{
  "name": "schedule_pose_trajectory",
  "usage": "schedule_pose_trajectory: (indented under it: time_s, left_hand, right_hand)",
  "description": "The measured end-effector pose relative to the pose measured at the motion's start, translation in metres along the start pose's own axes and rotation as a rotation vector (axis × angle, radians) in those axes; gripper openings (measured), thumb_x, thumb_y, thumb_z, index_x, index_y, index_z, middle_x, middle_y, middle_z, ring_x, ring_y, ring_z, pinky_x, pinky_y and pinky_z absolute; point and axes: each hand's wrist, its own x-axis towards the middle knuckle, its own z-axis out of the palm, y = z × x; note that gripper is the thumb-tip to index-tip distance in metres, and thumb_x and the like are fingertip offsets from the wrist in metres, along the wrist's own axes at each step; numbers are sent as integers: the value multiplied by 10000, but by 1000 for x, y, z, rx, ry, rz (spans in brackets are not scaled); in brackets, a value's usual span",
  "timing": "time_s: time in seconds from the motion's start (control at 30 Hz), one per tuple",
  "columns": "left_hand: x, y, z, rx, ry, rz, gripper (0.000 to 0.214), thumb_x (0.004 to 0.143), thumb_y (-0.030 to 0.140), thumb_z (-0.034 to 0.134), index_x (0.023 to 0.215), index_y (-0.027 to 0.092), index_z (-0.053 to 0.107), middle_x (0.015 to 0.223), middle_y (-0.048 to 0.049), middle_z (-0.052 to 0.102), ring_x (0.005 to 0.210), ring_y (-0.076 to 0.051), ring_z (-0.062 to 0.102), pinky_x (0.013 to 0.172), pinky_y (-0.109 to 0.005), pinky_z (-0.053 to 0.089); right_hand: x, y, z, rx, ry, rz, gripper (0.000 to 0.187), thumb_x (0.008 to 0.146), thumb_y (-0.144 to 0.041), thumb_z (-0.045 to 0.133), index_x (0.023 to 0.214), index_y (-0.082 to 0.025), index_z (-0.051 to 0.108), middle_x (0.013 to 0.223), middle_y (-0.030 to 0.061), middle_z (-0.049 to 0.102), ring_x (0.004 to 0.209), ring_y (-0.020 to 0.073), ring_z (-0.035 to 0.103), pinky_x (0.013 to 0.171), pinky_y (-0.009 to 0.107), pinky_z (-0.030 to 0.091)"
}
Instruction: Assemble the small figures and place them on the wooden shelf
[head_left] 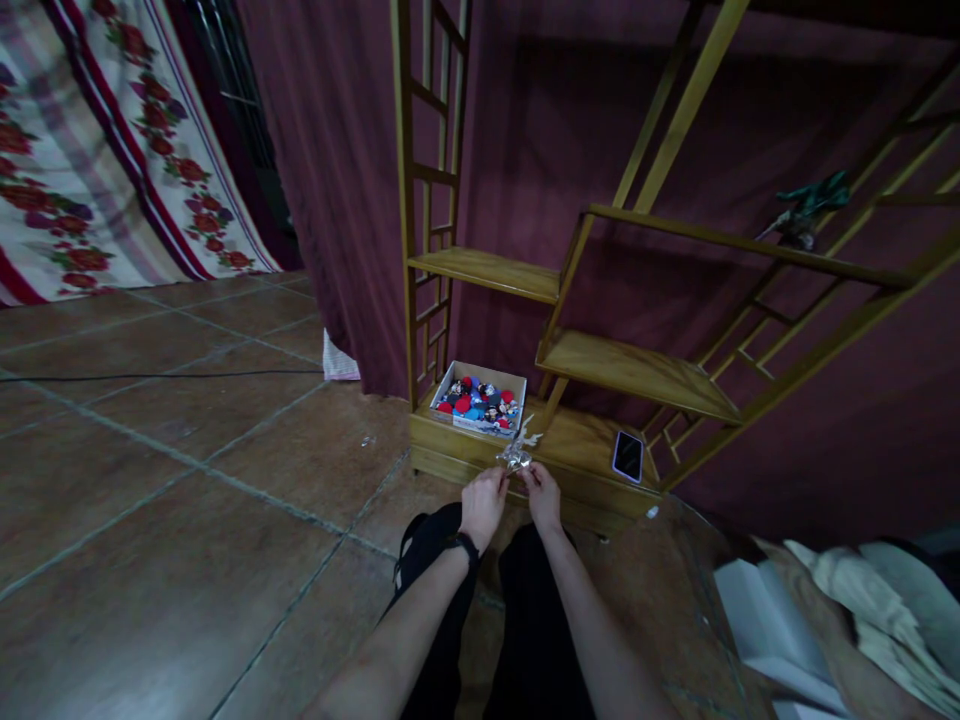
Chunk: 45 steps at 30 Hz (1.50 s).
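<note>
silvery item (pixel 516 457) indistinct, shelving unit (pixel 634 372) cut off

Wooden shelf unit (pixel 637 372) on brown tiled floor (pixel 187 520), base board (pixel 574 440) bearing open carton (pixel 499 377) at left, dark-screened device (pixel 628 457) flat at right, upper right board (pixel 690 235) bearing dark green item (pixel 814 200) of unclear type, black cable (pixel 165 376) across floor.

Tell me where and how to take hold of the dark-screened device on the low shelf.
Pinch the device by its two long edges, reaching in from the front with the right hand. It lies flat on the low shelf, screen up, a short edge toward the shelf's front, so both long sides should be reachable; the higher board probably hampers reaching from above.
</note>
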Motion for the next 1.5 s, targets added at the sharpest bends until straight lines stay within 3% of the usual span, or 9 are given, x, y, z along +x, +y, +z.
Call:
schedule_pose_trajectory:
  time_s: [0.17,0.5,0.63,0.93,1.2,1.5]
  left_hand:
    - [-3,7,-15,214,-137,49,201,860,301,371,916,202,537,903,-59,600,849,-165,559,704,-247,365]
    - [8,12,-23,349,-166,30,294,877,385,294,1028,212,478,909,-68,616,780,-170,597,630,-247,377]
    - [14,11,-23,407,-181,152,306,886,357,267,973,173,495,865,-89,612,758,-184,600,640,-269,389]
    - [12,-1,-18,564,-217,407,174,854,124,350,982,125,467,854,-112,572,796,-187,579,687,-305,418]
    - [9,-8,-13,596,-194,510,169,829,86,379,965,102,478,813,-113,582,758,-191,583,647,-308,411]
    - [3,-8,-17,594,-159,565,154,816,60,380,914,83,497,768,-123,579,725,-204,583,617,-318,408]
  right_hand:
    - [2,3,-1,63,18,-32,244,714,-407,481,795,-207,595,733,7,636,695,165,588,570,251,486]
    - [0,5,3,-24,-26,-82,254,732,-421,467,832,-222,591,796,14,632,714,169,583,601,262,482]
    - [4,5,4,-8,-36,-69,260,740,-425,450,831,-226,591,794,12,635,685,165,575,576,259,474]
    - [8,2,0,10,-2,-121,244,741,-398,461,803,-195,581,827,23,642,784,174,572,724,291,445]
    - [2,0,-3,122,-20,-110,277,713,-430,509,829,-186,572,866,33,614,830,177,563,724,302,476]
    - [-5,-4,-6,97,-38,-123,264,732,-413,505,855,-193,582,867,30,612,811,174,567,726,307,490]
